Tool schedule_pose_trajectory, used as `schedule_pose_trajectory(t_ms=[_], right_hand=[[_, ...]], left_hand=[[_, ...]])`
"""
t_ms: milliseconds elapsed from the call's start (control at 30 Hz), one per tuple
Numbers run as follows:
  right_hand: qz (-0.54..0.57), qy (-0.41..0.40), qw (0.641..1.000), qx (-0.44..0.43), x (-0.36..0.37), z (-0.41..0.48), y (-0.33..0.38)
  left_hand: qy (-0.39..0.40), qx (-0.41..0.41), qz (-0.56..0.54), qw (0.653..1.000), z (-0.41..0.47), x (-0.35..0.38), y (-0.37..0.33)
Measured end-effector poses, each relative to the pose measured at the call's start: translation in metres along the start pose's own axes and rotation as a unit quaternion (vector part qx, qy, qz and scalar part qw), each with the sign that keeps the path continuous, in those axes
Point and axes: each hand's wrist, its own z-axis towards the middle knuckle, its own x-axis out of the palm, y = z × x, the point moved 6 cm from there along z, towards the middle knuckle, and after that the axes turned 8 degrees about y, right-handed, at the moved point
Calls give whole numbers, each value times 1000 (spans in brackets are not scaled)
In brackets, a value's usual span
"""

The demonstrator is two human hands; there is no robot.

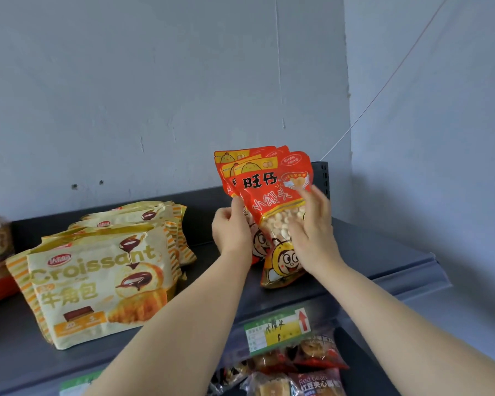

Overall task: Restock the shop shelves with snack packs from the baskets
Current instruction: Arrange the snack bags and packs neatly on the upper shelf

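Left hand [230,230] is pinching the red Wangzai snack packs [272,192] by their edge while I'm pressing right hand [312,224], fingers spread, against their front.

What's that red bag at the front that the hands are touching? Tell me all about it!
The red bag is a shiny, sealed plastic pouch. Its top is red with a yellow band and big black characters; a clear window shows small pale round biscuits, and a cartoon bee smiles below. It stands tilted on the dark shelf, in front of more such bags. The left hand grips its left edge; the right hand presses flat on its front.
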Motion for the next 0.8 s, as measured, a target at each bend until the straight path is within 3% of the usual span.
schedule_pose_trajectory(t_ms=[100, 167, 233, 367, 567, 800], right_hand=[[64, 14, 991, 121, -6, -2, -13], [170, 49, 955, 239, -5, -6, -25], [253, 87, 927, 265, -4, -6, -30], [357, 87, 904, 217, -8, -2, -34], [286, 36, 936, 200, -3, 8, -36], [248, 77, 939, 223, 2, 2, -38]], left_hand=[[145, 30, 101, 984, -24, 13, -3], [203, 22, 179, 962, -30, 18, -1], [239, 24, 247, 939, -34, 21, -3], [225, 26, 212, 951, -31, 11, -9], [164, 9, 181, 970, -27, 5, 1], [149, -52, 214, 964, -28, 2, 11]])
